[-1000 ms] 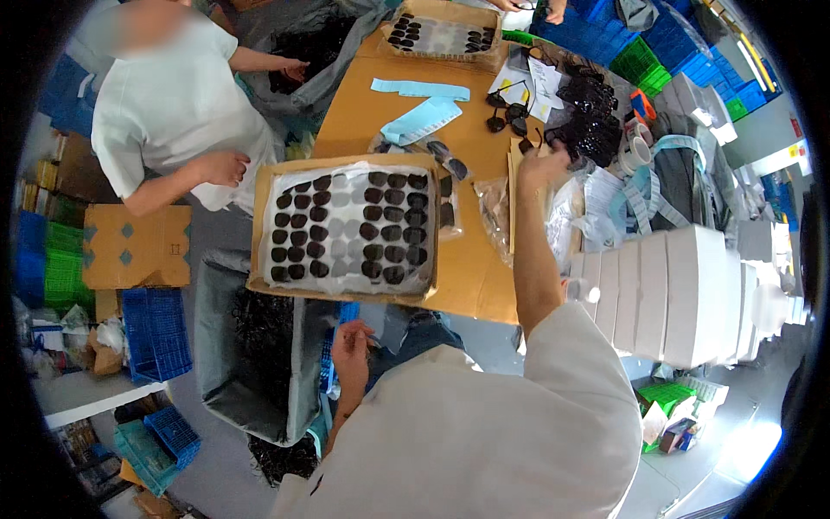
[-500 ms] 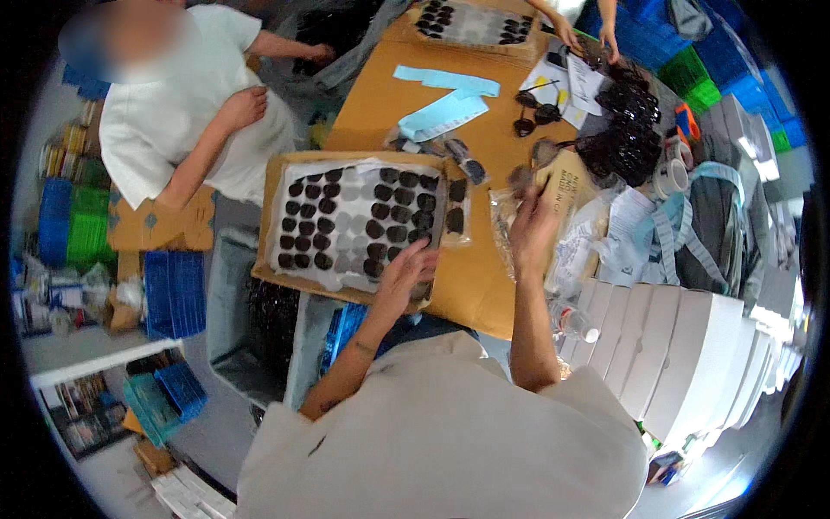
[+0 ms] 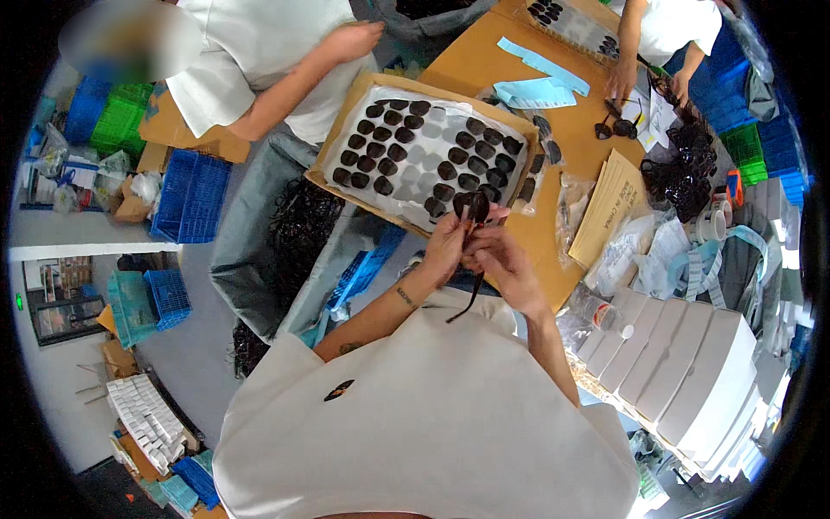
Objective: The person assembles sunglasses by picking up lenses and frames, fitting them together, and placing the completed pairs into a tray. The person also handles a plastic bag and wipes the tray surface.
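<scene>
Black sunglasses are what both hands are on right now, held up in front of the chest, just off the near right corner of a cardboard tray. Left hand has them pinched near the lenses, fingers closed on the frame. Right hand is right up against it, fingers curled in at the same pair, but it's blurry and I honestly can't tell if it's gripping too. One dark temple arm dangles down between the wrists.

Tray's tilted a bit on the tan table and lined with white paper; rows of dark lenses sit on both sides, with paler ones down the middle. Right of it there's a kraft envelope, then a messy black pile and a tape roll. Pale blue strips lie past the tray.

Left of the tray, a big grey bin has tangled black stuff in it. White boxes line up on the right, with a clear bottle next to them. Two co-workers in white too: one arm upper left, one hand over the table's far end.
</scene>
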### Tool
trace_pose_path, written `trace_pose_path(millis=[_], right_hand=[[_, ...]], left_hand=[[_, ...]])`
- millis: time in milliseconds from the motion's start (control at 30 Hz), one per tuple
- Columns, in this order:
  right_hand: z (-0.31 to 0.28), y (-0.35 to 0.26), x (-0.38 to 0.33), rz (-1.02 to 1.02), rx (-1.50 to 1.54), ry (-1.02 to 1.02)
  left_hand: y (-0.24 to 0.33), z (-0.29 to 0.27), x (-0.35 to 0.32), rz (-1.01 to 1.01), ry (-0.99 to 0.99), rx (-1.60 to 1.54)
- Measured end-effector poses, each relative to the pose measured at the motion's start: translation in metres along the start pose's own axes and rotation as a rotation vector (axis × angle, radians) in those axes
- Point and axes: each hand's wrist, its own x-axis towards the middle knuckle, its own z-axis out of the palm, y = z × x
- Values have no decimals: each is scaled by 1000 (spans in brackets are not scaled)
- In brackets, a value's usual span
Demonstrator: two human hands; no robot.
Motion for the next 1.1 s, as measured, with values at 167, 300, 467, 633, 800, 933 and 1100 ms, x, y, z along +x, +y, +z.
trace_pose_path(millis=[167, 300, 467, 633, 800, 933, 1100], right_hand=[[30, 1, 7, -196, -377, 242], [39, -2, 15, -222, -291, -6], [48, 4, 25, -185, -1, -144], [63, 13, 21, -108, -92, -92], [79, 25, 27, -171, -74, 119], [78, 31, 36, 308, 417, 310], [44, 44, 60, -109, 523, 290]], left_hand=[[25, -14, -14, 125, 55, -20], [30, -29, -22, 165, 12, 67], [26, -41, -32, 157, -70, 263], [21, -43, -46, 179, 13, 332], [13, -35, -38, 369, 139, 431], [10, -29, -16, 472, 305, 313], [29, -62, 12, 426, 663, -189]])
